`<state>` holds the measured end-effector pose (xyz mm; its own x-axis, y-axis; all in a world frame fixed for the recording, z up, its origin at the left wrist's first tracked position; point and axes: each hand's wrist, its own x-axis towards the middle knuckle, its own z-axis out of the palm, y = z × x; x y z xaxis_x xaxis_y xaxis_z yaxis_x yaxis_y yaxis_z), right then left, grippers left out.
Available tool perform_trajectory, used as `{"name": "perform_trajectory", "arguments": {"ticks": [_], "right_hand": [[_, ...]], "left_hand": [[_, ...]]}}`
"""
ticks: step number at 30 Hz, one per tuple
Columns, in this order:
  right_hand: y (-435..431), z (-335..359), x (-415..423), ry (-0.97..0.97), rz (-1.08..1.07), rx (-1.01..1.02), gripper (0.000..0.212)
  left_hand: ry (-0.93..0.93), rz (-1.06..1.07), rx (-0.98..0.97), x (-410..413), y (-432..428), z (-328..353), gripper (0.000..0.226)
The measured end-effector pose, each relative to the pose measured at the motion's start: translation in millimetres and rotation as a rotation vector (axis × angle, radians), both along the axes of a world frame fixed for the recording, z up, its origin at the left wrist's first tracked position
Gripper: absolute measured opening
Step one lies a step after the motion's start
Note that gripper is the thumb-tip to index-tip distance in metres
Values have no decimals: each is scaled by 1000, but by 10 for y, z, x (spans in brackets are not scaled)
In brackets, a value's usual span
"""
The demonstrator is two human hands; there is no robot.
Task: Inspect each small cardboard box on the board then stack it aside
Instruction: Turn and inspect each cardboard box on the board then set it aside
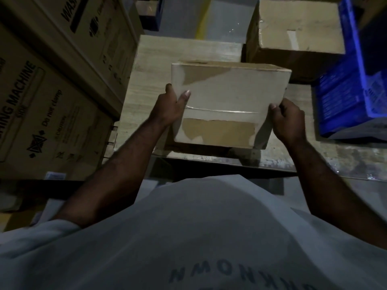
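A small cardboard box (226,97), taped across the middle with torn pale label patches, is held over the wooden board (159,57). My left hand (171,105) grips its left side, thumb lying on the top face. My right hand (287,120) grips the right side, fingers curled round the edge. The box's underside is hidden, so I cannot tell whether it touches the board.
Large washing machine cartons (52,84) stand at the left. Another brown cardboard box (293,36) sits at the back right. A blue plastic crate (351,93) is at the right. The board's worn front edge (272,162) runs just before my body.
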<state>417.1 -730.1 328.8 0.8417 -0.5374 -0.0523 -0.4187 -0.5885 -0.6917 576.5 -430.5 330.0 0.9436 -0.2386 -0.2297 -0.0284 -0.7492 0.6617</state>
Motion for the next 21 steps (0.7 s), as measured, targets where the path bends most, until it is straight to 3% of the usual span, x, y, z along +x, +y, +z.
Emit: {"name": "perform_trajectory", "arguments": {"ticks": [4,8,16,21], "right_hand": [[-57,6,120,76,-39,-46,33],[-76,-39,198,98,-75,-50,33],[-15,-299,213,88,-13,29,36],[-32,-396,170,92,15,88,51]], "left_hand": [[2,-18,106,42,-66,36,78],[29,-18,89,60,-111,-10,90],[134,63,-61,-46,-144,-360,73],[179,54,-96,-42,-83,-459,68]]}}
